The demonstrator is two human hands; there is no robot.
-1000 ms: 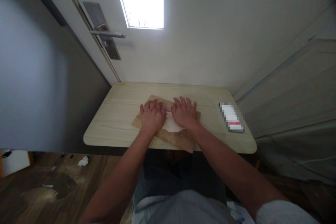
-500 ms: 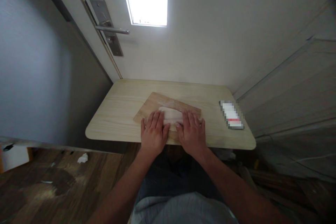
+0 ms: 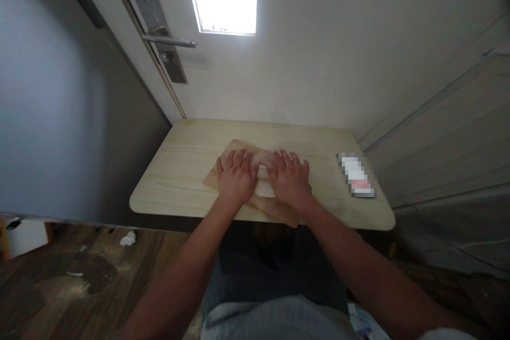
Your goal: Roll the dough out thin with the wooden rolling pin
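Note:
A flat pale sheet of dough lies on a wooden board, which is set at a slant on the small table. My left hand rests palm down over the left part of the dough, fingers stretched forward and apart. On the right side, my right hand lies palm down in the same way, fingers spread toward the far edge of the board. Both thumbs point inward with a strip of dough showing between them. Whatever is under the palms is hidden. A dusting of white flour marks the board beyond my fingers.
A phone with a blurred screen lies on the right of the light wood table. Behind the table stands a white door with a metal handle. Crumpled white paper lies on the floor at left.
Both hands have slid forward over the dough, toward the far edge of the board. More of the dough and of the board's near corner now shows behind them.

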